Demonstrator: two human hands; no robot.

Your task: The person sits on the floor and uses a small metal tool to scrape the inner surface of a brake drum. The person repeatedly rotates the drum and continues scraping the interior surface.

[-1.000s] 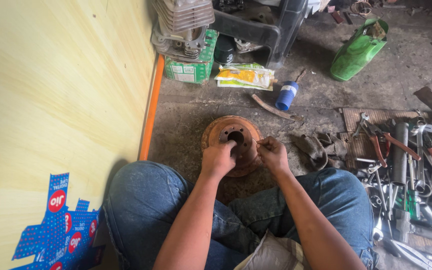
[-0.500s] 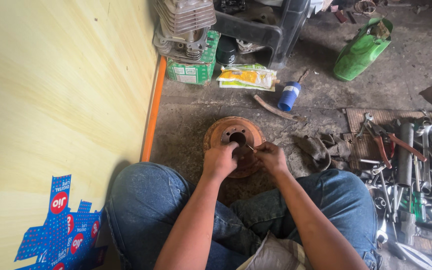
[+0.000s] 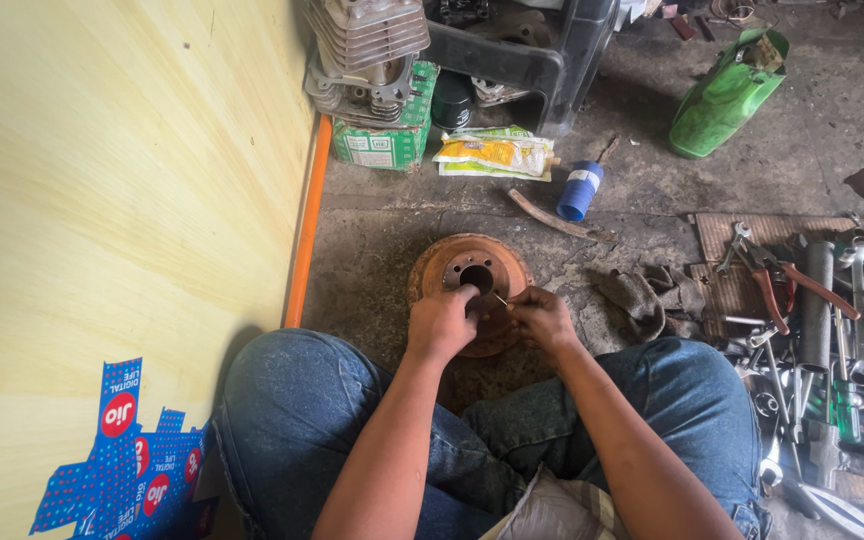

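Your left hand (image 3: 442, 322) rests curled on the rusty brake drum (image 3: 472, 285) lying flat at twelve o'clock before your knees, while your right hand (image 3: 544, 318) pinches a thin pin (image 3: 501, 299) (barely visible) near its hub, seemingly not yet seated.

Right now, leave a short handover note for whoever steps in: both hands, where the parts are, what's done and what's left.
Left hand: resting on the rusty round drum, fingers at its centre hole.
Right hand: pinch grip on a thin pin pointed toward the hub.
Drum lies flat on the concrete floor between the knees. Rag just right of it; pile of hand tools further right.
Done: cannot tell from this view.
Left: the pin is not yet seated; its fit in the hub is too small to judge.
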